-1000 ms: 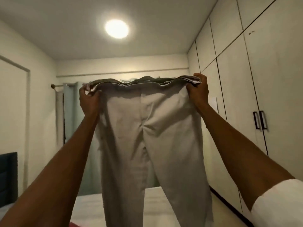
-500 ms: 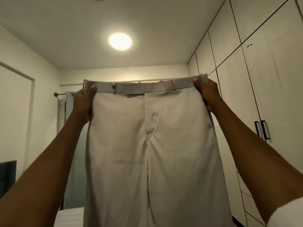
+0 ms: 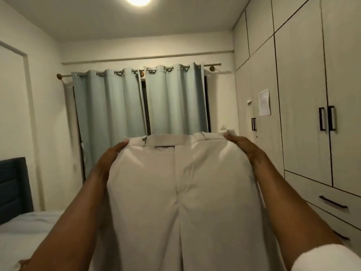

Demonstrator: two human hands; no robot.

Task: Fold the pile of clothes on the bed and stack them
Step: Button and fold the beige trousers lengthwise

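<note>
Our left hand (image 3: 112, 155) pinches one end of the waistband and our right hand (image 3: 241, 143) pinches the other, each with the thumb on the near face of the cloth and the fingers hidden behind it, so both hands hold the trousers (image 3: 181, 202) and nothing else. We judge the main risk to lie in these two small grips: the whole garment hangs from the corners of the waistband, and if either pinch loosens while we lower it, that side may drop and the legs may land twisted or bunched on the bed (image 3: 29, 227), which would leave creases in the fold. A second risk is uneven hands; our right hand sits a little higher than our left, so the waistband tilts, and if we lay it down like that the legs may not line up. We cannot see the hems, which run out of the bottom of the view, so we cannot tell whether they hang free or drag on something. The trousers are pale beige, smooth and lightly creased, front towards us, with a metal clasp near the left end of the waistband, a fly down the middle and belt loops. They hang in the air in front of us, above the near edge of the bed, before the curtain (image 3: 140, 102) and beside the wardrobe (image 3: 302, 94).
</note>
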